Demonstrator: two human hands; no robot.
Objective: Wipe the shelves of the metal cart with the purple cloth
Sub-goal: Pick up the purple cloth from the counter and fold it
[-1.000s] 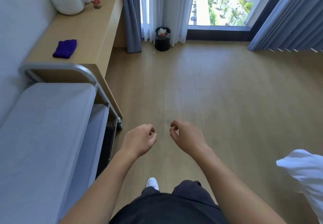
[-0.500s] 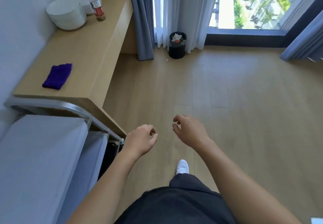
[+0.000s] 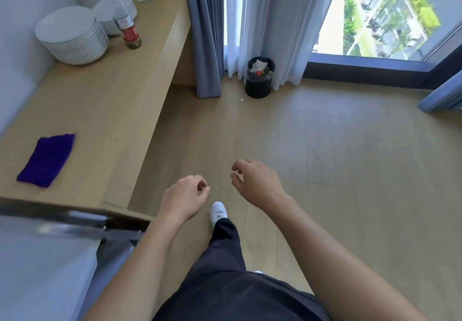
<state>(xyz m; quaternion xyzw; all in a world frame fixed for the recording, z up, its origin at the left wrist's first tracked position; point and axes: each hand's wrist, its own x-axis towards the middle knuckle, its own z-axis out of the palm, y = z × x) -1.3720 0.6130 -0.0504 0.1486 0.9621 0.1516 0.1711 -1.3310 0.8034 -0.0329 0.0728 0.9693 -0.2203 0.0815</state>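
At 6 o'clock, nearest of all, the person's dark trousers [image 3: 225, 290] fill the bottom edge. One white shoe [image 3: 218, 212] is set forward on the wooden floor [image 3: 350, 170].

At 7 to 8 o'clock stands the metal cart [image 3: 37, 270], showing its grey top shelf. Its shiny end rail [image 3: 62, 217] is blurred.

Both bare forearms reach forward over the floor. The left hand [image 3: 183, 195] hangs just past the corner of the rail, apart from it. Its fingers [image 3: 193, 179] are loosely curled toward the thumb and grasp nothing. The right hand [image 3: 257, 183] hangs near the middle of the view, just beside the left with a small gap between them. Its fingers [image 3: 243, 164] are likewise relaxed, half curled and released.

At 9 o'clock the purple cloth [image 3: 47, 160] lies folded flat on the long wooden table [image 3: 100, 100], near the table's close end and just beyond the cart's rail. It is well apart from both hands.

Farther along the table, at 10 to 11 o'clock, a stack of white plates [image 3: 72, 35] sits against the wall. A clear bottle [image 3: 126, 23] with a red cap and red label stands upright just beside it. More white ware stands behind these, too cropped to tell apart.

At 12 o'clock a blue-grey curtain [image 3: 207, 33] and a white sheer curtain [image 3: 272, 20] hang to the floor. A black bin [image 3: 258, 88] holding crumpled paper stands at the foot of the sheer.

At 1 to 2 o'clock the window [image 3: 387, 13] looks down on trees and a road.
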